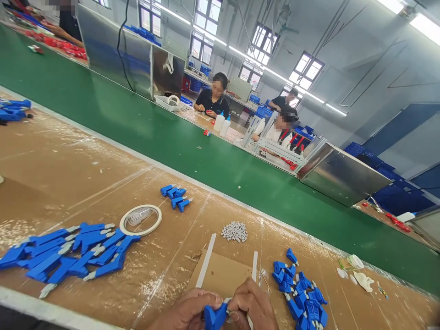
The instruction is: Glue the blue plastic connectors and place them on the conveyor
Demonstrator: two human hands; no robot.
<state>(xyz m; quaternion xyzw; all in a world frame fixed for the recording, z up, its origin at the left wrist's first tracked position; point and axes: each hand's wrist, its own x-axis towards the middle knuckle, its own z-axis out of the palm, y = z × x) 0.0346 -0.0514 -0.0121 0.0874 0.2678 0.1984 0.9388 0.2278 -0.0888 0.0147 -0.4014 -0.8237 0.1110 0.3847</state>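
Near the bottom centre, my left hand (pixel 192 308) is closed on a blue plastic part (pixel 216 316). The fingertips of my right hand (pixel 252 305) pinch at the light-coloured end of that same part. Both hands are over the near edge of a cardboard sheet (pixel 223 273) with white tape strips. Just beyond the sheet lies a pile of small grey pieces (pixel 234 231). To the right is a heap of blue parts (pixel 302 293). Long blue parts with pale ends (pixel 72 250) are spread at the left, and a smaller blue group (pixel 176 197) lies farther back.
A tape roll (pixel 157 225) with a clear plastic item inside touches the left parts. A cup (pixel 351 262) and white scraps (pixel 363 281) lie at the right. Beyond the table runs a green belt (pixel 144 123), with people seated at benches across it.
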